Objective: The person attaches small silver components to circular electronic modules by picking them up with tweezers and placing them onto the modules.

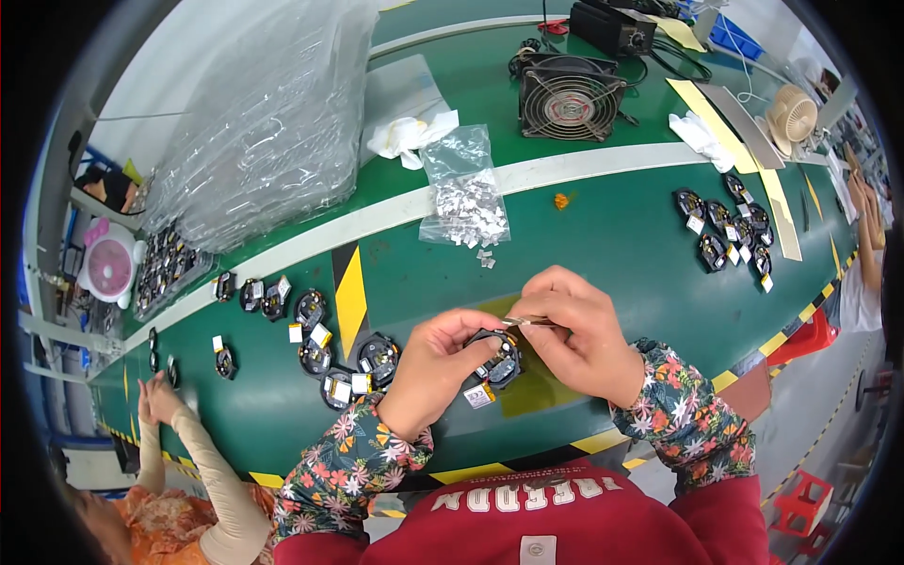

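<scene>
My left hand [426, 369] grips a round black device housing [506, 365] with electronics inside, thumb over its edge. A small white battery [479, 395] hangs from the housing's near side. Just above the housing, my right hand [582, 337] pinches metal tweezers [540, 323], their tips pointing left toward my left fingertips. Something small and pale appears at the tips, too small to make out. Under the hands lies a yellowish translucent mat [527, 400]. Beyond them is a clear bag [468, 209] of small white pieces, with a few loose pieces [486, 259] by its mouth.
More black housings with batteries lie left [313, 356] and right [739, 226]. A fan [572, 99] and a black power box [612, 30] stand at the back. Stacked clear trays [273, 122] rise at far left. A co-worker's hands [158, 400] are at the left edge.
</scene>
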Demonstrator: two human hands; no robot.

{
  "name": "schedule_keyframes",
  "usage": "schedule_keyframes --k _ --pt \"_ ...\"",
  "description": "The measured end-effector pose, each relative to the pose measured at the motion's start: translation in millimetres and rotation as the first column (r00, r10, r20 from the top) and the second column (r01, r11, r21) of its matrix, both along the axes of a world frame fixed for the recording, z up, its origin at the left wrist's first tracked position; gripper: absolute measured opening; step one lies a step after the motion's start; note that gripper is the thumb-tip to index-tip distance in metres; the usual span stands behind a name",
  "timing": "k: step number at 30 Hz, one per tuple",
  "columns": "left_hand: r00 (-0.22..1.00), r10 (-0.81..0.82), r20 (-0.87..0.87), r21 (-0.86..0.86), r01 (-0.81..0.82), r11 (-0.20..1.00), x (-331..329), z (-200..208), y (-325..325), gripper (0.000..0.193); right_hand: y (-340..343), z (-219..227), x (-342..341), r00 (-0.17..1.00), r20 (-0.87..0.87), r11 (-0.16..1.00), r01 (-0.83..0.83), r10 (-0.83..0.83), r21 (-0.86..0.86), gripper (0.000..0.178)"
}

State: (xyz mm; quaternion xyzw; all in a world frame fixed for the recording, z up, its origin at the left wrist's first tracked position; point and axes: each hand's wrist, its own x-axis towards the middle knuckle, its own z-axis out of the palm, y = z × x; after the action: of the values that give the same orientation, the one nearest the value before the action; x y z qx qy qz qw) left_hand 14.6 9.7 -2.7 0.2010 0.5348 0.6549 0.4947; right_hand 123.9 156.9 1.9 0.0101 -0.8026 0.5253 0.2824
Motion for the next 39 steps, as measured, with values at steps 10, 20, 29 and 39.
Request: schedule_keyframes --k 10,20,29,39 --pt "0.998 0.036 -0.053 0.020 -0.035 0.999 -4.3 3.8 -1.0 0.021 -7.7 -0.4 -1.2 0.994 0.101 0.999 -0.027 0.032 -0.047 0.015" --pt "0.994 0.037 -0.106 -0.014 -0.039 0.999 -5.0 -2.3 -4.1 0.019 -10.1 4.2 3.9 0.999 0.042 0.780 -0.011 -0.020 0.625 0.035" --pt "0.997 0.080 -0.017 0.073 -0.078 0.994 -5.2 -10.6 -0.4 0.021 -10.1 -0.1 2.8 0.998 0.043 0.816 0.005 -0.037 0.578 0.034" --pt "0.998 0.048 -0.043 0.141 -0.041 0.989 -8.6 -14.2 -3.6 0.024 -14.1 -1.6 -4.8 0.947 0.320 0.988 -0.019 -0.033 0.156 0.033"
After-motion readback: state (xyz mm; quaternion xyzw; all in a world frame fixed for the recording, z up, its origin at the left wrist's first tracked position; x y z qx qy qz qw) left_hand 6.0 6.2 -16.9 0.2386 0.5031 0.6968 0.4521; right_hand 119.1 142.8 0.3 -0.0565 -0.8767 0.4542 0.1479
